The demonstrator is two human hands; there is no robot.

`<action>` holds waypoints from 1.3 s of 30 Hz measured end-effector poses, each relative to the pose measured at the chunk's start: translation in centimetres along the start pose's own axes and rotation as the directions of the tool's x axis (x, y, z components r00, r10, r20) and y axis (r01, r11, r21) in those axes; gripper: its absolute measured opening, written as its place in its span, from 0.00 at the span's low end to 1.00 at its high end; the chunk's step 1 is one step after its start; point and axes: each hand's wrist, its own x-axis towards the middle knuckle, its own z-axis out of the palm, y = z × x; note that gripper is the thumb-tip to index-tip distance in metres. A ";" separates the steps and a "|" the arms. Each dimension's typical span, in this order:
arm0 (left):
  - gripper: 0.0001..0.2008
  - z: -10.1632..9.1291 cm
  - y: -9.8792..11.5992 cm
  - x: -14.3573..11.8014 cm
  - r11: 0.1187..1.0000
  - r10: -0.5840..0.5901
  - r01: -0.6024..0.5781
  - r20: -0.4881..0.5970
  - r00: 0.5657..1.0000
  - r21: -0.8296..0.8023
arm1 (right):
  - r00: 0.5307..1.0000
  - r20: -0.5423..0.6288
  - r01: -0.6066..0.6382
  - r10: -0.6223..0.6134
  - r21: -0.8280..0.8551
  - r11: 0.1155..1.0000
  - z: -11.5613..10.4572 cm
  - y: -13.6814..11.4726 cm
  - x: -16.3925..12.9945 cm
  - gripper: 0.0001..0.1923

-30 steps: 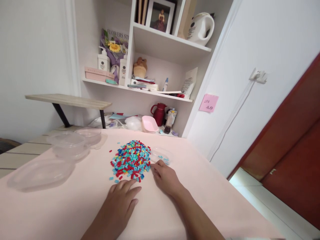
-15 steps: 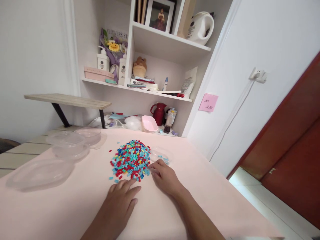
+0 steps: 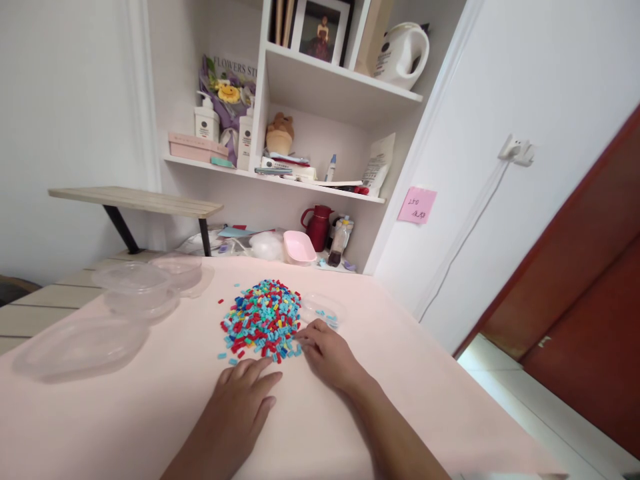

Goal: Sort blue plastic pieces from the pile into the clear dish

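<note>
A heap of small toy bricks point(image 3: 263, 317), in light blue, red, dark blue, green and yellow, lies on the pink tabletop point(image 3: 300, 427). My right hand point(image 3: 327, 350) is at the heap's right edge, fingers curled and drawn together among the nearest bricks; whatever is between the fingertips is hidden. My left hand point(image 3: 243, 397) rests flat in front of the heap with its fingers apart, holding nothing. Just beyond my right hand, a clear plastic tub point(image 3: 333, 303) contains several light blue bricks.
On the left stand clear plastic containers point(image 3: 83, 347), some stacked point(image 3: 135, 287). Behind the heap are a pink bin point(image 3: 299, 248), a red jug point(image 3: 318, 228) and a bottle point(image 3: 339, 241). A wooden riser point(image 3: 135, 200) stands at the back left, under shelves point(image 3: 345, 73).
My right hand's fingers have shifted very slightly at the heap's edge, and a few light blue bricks beside them show more clearly. My left hand has stayed in place.
</note>
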 end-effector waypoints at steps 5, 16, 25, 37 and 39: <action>0.20 0.2 0.0 0.0 1.000 0.001 -0.001 -0.008 1.000 0.006 | 1.000 0.017 -0.008 0.008 0.004 1.000 0.2 0.3 0.1 0.17; 0.19 0.5 -0.5 0.1 1.000 0.020 -0.020 -0.042 0.999 0.011 | 0.998 0.026 -0.063 0.062 0.006 0.998 0.0 0.3 0.3 0.15; 0.19 0.6 -0.9 0.2 0.999 0.010 -0.013 -0.066 0.998 -0.034 | 0.999 0.032 -0.044 0.043 0.062 0.997 -0.5 0.0 0.2 0.13; 0.15 2.2 -2.6 0.7 0.997 0.026 -0.038 -0.172 0.985 -0.069 | 0.912 -0.394 -0.074 0.116 0.120 0.990 -1.7 0.8 0.5 0.12; 0.15 2.6 -2.9 0.7 0.997 0.028 -0.041 -0.182 0.983 -0.067 | 0.828 -0.528 -0.137 0.191 0.140 0.981 -2.4 1.7 0.6 0.17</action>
